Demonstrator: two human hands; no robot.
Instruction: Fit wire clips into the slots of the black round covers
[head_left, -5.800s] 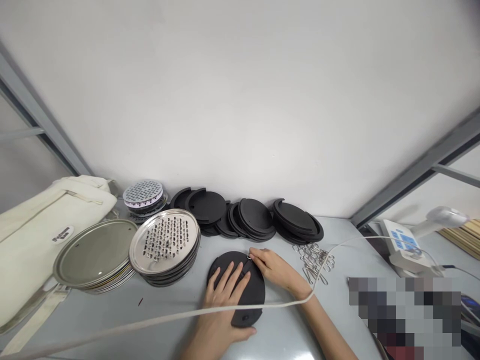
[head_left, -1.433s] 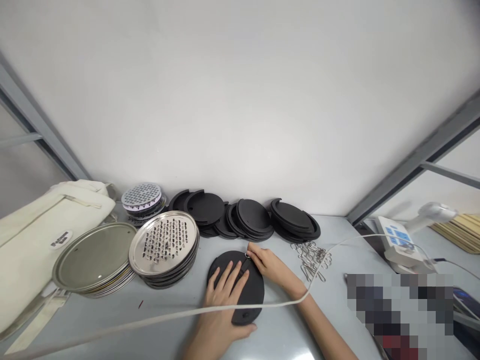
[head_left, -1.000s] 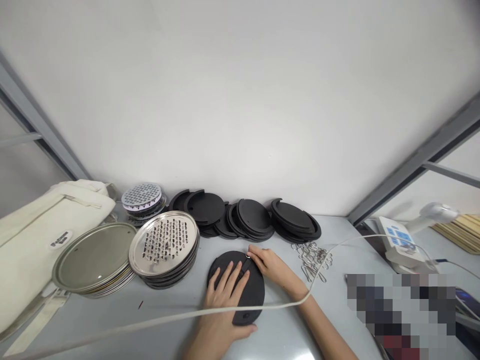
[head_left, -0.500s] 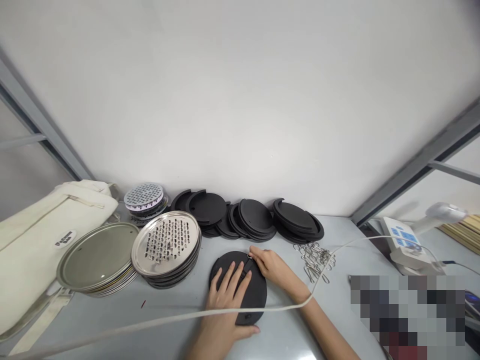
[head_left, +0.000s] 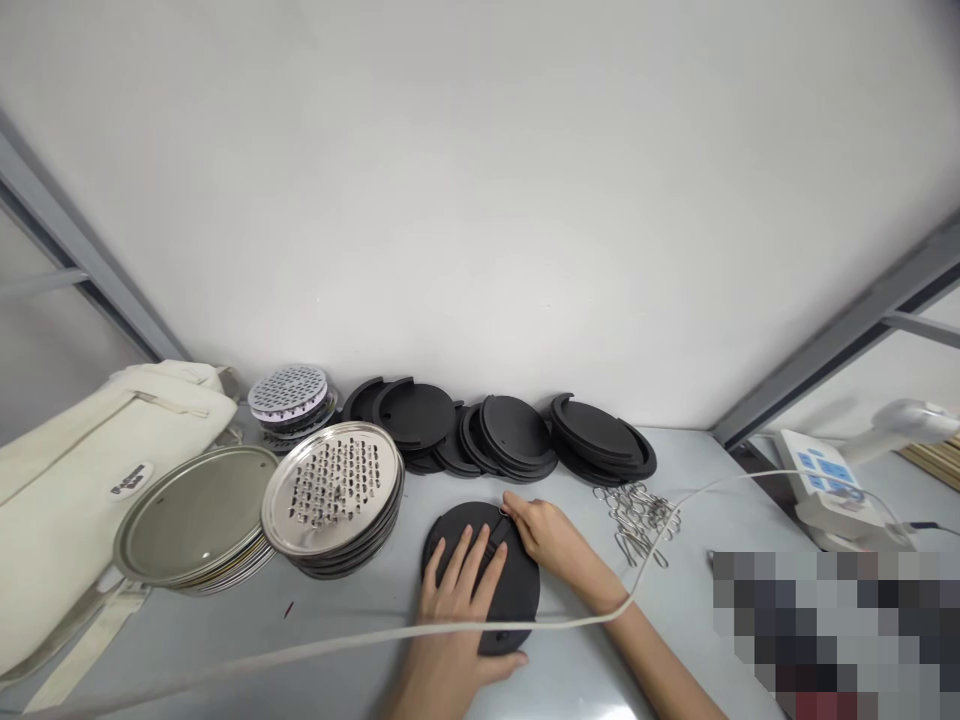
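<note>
A black round disc [head_left: 519, 590] lies on the grey table in front of me. My left hand [head_left: 459, 610] rests flat on its left part with the fingers spread. At the disc's top edge, my right hand [head_left: 536, 525] pinches a small metal ring [head_left: 504, 511]. A dark strip runs from the ring down across the disc toward my left fingertips. To the right of my right hand is a loose pile of wire hooks [head_left: 636, 515].
Black discs [head_left: 516, 432] are stacked along the wall. Left stand stacks of grater plates [head_left: 334, 490] and olive-grey lids [head_left: 196, 515], beside a cream bag [head_left: 67, 470]. A white cable [head_left: 555, 626] crosses over my forearms. A white device [head_left: 829, 480] sits at right.
The view has shifted slightly, so things on the right appear farther right. Both hands keep the same hold on the disc and ring.
</note>
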